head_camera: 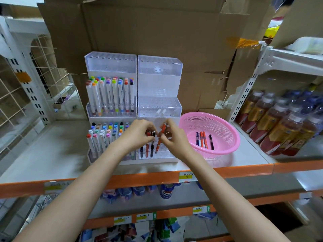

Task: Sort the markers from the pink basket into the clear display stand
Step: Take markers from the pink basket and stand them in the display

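Markers, slim glossy plastic barrels, upright in round holes of the front tier of the clear display stand. Left hand curled over the red and black caps, pinching them. Right hand pinching an orange marker mid-barrel, tilted, lower end down among the holes. Just beside the stand to the right, a round pink basket of perforated plastic, holding four loose markers lying flat. Farther back, stepped transparent tiers; alongside, a second stand packed with white, colour-capped pens. Behind everything, creased brown cardboard.
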`<state>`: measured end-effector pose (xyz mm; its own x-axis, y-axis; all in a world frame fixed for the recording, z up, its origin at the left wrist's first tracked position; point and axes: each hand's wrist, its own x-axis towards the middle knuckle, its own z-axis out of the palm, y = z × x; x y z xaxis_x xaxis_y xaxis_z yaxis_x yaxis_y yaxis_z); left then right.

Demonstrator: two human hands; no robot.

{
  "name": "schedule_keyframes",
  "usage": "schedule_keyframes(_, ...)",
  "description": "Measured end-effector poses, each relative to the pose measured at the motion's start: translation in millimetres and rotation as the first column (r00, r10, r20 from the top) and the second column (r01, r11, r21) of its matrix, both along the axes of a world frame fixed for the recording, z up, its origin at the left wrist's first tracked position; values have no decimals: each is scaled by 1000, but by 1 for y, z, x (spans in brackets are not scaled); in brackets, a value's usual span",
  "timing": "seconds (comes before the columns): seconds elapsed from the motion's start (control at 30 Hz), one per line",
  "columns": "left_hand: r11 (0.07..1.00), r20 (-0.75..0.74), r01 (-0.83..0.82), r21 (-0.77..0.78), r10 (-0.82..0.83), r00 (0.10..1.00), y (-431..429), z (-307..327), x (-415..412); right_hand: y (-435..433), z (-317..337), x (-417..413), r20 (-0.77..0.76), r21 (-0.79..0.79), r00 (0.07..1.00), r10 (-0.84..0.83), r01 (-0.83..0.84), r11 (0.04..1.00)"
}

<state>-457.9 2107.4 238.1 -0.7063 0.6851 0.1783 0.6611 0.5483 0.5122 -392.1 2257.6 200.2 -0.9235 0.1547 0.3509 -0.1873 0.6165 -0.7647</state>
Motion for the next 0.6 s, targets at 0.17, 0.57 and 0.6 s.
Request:
schedule_keyframes(0.17,998,-44,-68,-6,67,997,3,-7,-1,-1,1,2,-4,-3,1000,15,-15,1000)
schedule_keyframes(0.57,999,-20,-30,27,31,999,0,-2,3,-1,2,6,12,-27,999,30,-29,999)
schedule_keyframes(0.6,999,-25,-43,33,43,999,1,-3,3,-1,3,6,16,-34,999,32,-31,999)
